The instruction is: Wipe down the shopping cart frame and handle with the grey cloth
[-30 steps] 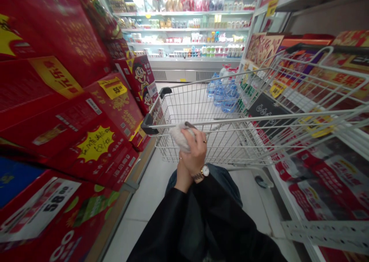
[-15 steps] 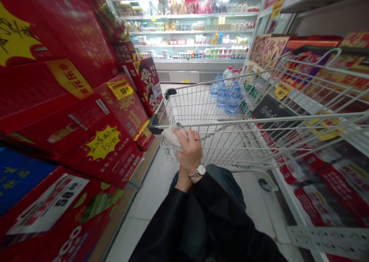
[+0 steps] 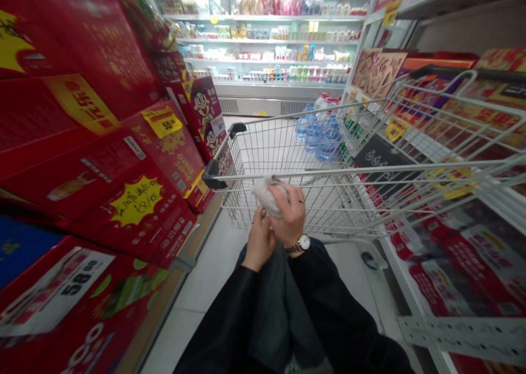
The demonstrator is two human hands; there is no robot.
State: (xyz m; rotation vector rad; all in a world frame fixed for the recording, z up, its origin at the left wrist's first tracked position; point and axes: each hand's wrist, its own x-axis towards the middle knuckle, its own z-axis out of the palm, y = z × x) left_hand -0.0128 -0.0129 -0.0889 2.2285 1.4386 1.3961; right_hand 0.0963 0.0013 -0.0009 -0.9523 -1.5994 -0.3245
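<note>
My right hand [image 3: 290, 214], with a ring and a wristwatch, is closed around a pale cloth [image 3: 267, 195]. The cloth is bunched up against the near top rail of a wire shopping cart [image 3: 370, 170]. Just below the cloth, my left hand [image 3: 262, 239] has its fingers curled in front of the cart's wire side. What those fingers grip, if anything, is hidden. A black corner piece [image 3: 213, 175] caps the cart's left end.
Stacked red gift boxes [image 3: 164, 160] with yellow price tags line the left. Large water bottles [image 3: 327, 138] stand on the floor beyond the cart. Shelves of packaged goods [image 3: 456, 286] run along the right, and a lit refrigerated display [image 3: 263, 91] spans the back.
My right hand has slid the cloth rightward along the rail, away from the black corner. My left hand, earlier mostly hidden by the right, now shows beside it.
</note>
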